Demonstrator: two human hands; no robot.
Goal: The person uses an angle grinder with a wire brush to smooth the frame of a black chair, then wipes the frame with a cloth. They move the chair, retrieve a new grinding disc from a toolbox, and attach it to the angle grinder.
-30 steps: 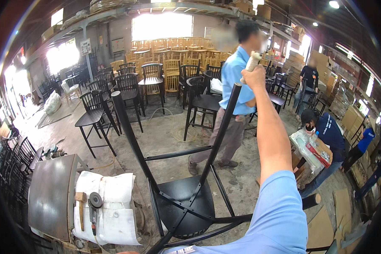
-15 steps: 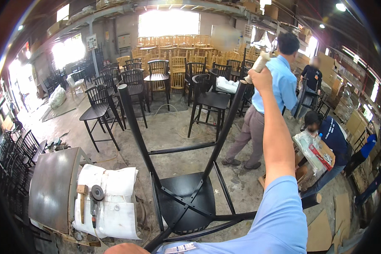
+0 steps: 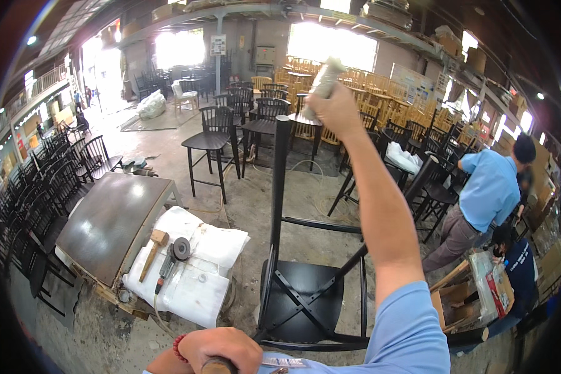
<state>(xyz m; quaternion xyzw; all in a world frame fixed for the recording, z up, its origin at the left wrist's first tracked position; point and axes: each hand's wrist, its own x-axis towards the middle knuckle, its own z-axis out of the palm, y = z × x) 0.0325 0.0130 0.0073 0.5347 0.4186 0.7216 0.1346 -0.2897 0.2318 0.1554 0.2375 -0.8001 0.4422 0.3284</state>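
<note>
A black wooden bar chair is upside down in front of me, its seat (image 3: 302, 293) low and its legs pointing up. My left hand (image 3: 227, 346), with a red bead bracelet at the wrist, is closed around the end of the near-left chair leg (image 3: 219, 365). Raised on an outstretched arm, my right hand (image 3: 338, 107) grips a pale, roughly cylindrical object (image 3: 325, 80). I cannot tell its kind. In the picture it overlaps the area beside the tip of the far-left leg (image 3: 282, 121); whether they touch does not show.
Left of the chair stands a grey-topped workbench (image 3: 115, 218) and a white-covered surface (image 3: 196, 290) bearing a wooden mallet (image 3: 153, 254) and an angle grinder (image 3: 171, 262). Black chairs (image 3: 209, 140) stand beyond. A person in light blue (image 3: 489, 190) bends at the right, near an open cardboard box (image 3: 458, 302).
My view has turned left. My right hand, still holding the pale object, moved from the far-right leg's tip toward the far-left one. My left hand now shows on a leg end.
</note>
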